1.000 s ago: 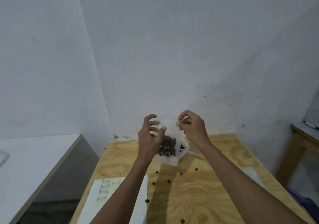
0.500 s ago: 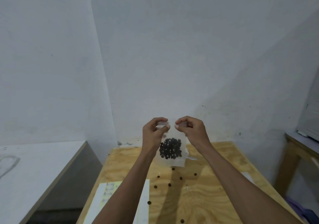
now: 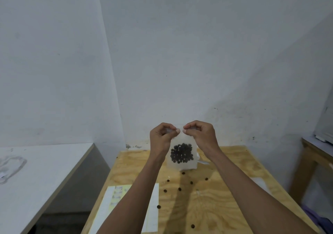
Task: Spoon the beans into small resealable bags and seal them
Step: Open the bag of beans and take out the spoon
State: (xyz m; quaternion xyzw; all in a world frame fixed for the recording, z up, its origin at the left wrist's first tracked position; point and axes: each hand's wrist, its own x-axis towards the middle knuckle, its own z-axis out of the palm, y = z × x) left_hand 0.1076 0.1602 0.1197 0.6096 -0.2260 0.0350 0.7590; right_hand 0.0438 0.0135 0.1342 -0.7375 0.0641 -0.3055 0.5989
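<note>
A small clear resealable bag (image 3: 182,164) hangs upright above the far part of the wooden table (image 3: 225,197), with a clump of dark beans (image 3: 182,153) in its lower half. My left hand (image 3: 162,136) pinches the bag's top edge on the left. My right hand (image 3: 200,134) pinches the same edge on the right, thumbs almost touching at the middle. A white spoon handle (image 3: 202,161) pokes out from behind the bag; whatever it lies in is hidden.
Several loose beans (image 3: 179,189) lie scattered on the table below the bag. A white and yellow sheet (image 3: 115,197) lies at the table's near left. A white counter (image 3: 45,170) stands left, a wooden bench (image 3: 313,154) right, the wall just behind.
My hands have lifted the bag higher off the table and closed in on its top edge; the fingers that were spread a second ago now pinch it close together.
</note>
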